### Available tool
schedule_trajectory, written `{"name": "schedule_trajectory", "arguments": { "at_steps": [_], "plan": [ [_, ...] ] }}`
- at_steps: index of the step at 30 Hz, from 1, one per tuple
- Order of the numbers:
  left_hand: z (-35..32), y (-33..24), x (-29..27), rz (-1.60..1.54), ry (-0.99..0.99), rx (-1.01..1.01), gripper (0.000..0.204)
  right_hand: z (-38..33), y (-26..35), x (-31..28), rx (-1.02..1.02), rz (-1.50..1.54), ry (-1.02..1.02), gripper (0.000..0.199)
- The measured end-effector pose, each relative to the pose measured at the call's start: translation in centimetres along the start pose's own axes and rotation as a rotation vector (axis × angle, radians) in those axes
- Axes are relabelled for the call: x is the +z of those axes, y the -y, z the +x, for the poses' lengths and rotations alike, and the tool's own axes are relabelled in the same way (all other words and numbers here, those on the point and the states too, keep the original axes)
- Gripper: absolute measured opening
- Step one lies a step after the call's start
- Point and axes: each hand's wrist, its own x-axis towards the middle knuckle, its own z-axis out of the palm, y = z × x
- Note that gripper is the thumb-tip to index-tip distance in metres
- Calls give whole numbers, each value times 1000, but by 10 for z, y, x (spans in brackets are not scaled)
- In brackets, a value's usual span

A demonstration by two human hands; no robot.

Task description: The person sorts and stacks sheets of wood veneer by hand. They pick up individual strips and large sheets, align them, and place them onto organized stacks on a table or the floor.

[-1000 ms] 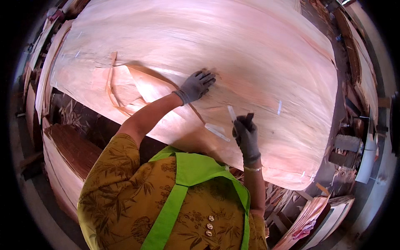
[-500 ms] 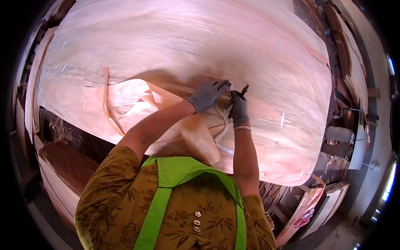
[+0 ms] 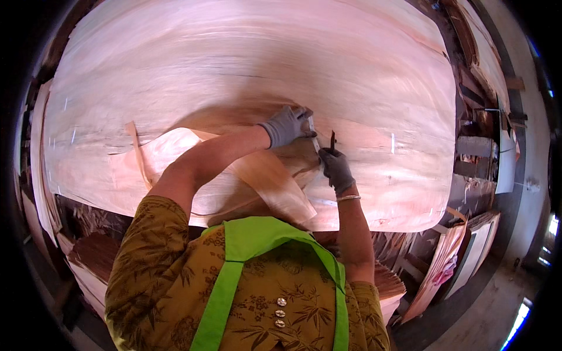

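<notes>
A large sheet of pale pinkish wood veneer (image 3: 374, 76) lies in front of me, with short white tape pieces stuck on it. My left hand (image 3: 285, 126), in a grey glove, pinches the upper end of a narrow white tape strip (image 3: 314, 136). My right hand (image 3: 336, 170), gloved too, is closed around a dark narrow tool (image 3: 333, 139) that looks like a knife, its tip pointing away from me. The tape's lower end meets the right hand's fingers. Curled veneer strips (image 3: 275, 184) lie loose on the sheet below my left forearm.
Another thin veneer strip (image 3: 136, 152) lies across the sheet at left. Stacked veneer (image 3: 96, 255) stands near left, and veneer boards (image 3: 430, 275) lean at the near right. Wooden blocks (image 3: 475, 146) are beyond the sheet's right edge.
My hands have drawn apart, and the white tape now stretches between them. The right hand with the dark tool has come toward me, and the tool points more upright. The view has shifted slightly.
</notes>
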Motion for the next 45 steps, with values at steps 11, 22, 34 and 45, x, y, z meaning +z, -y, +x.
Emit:
{"name": "schedule_trajectory", "arguments": {
  "at_steps": [11, 22, 34, 45],
  "plan": [
    [25, -6, -24, 293, 222, 130, 42, 15, 6, -20, -420, 27, -172, 17],
    [120, -48, 54, 214, -13, 280, 37, 59, 35, -98, -110, 122, -165, 22],
    [122, -55, 50, 103, 42, 225, 40, 7, -15, -82, -248, 400, -361, 12],
    [120, -135, 66, 36, -83, 357, 21, 0, -32, -149, -105, 251, -241, 22]
  ]
}}
